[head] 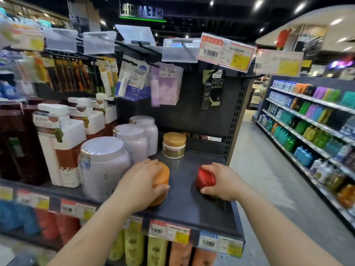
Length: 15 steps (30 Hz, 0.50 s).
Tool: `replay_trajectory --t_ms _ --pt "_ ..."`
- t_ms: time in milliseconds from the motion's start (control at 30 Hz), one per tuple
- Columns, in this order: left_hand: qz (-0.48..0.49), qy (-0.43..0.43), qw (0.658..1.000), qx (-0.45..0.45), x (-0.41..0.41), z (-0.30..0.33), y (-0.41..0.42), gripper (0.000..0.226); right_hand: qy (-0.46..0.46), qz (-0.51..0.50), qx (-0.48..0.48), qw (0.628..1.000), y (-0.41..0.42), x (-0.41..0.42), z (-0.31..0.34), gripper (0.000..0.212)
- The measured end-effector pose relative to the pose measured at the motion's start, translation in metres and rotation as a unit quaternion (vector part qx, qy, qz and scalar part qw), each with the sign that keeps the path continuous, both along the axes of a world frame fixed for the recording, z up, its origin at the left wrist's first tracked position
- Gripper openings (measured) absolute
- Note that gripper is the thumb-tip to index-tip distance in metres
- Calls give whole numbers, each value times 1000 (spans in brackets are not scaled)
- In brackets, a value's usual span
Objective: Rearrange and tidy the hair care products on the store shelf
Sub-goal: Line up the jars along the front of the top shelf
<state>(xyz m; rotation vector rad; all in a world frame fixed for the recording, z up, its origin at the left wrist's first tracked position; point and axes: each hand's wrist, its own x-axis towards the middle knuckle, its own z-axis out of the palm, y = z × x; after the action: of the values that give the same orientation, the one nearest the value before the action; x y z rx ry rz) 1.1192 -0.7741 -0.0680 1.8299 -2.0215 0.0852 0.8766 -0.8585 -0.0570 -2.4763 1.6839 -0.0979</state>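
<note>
An orange jar [161,181] is gripped by the left hand [141,186], with the palm laid over its lid and the thumb curled round the side wall; it stands on the dark shelf [184,206], just beside the large pale tubs [104,166] that lie to the outer side of that hand. A red jar [205,178] is clasped by the right hand [223,182], the fingers wrapped over its far side and the thumb tucked beneath, and it appears to be tilted and barely off the shelf, though contact cannot be told. Beyond both hands, further back, a gold-lidded jar [174,144] stands alone.

Both jars are judged to be stiff plastic, fairly light and smooth enough to slip, so a hold round the side wall below the lid is thought safer than a hold on the lid alone. All lids are seen to be closed, and the contents cannot be made out through the opaque walls. The tall pump bottles [63,143] beyond the tubs are also capped.
</note>
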Motion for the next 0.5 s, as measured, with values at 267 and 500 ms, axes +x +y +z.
replay_trajectory --t_ms 267,500 --pt "-25 22 999 -35 8 -9 2 65 -97 52 -31 993 -32 41 9 90" --pt "-24 49 997 -48 8 -7 3 59 -93 100 -34 990 -95 67 14 91"
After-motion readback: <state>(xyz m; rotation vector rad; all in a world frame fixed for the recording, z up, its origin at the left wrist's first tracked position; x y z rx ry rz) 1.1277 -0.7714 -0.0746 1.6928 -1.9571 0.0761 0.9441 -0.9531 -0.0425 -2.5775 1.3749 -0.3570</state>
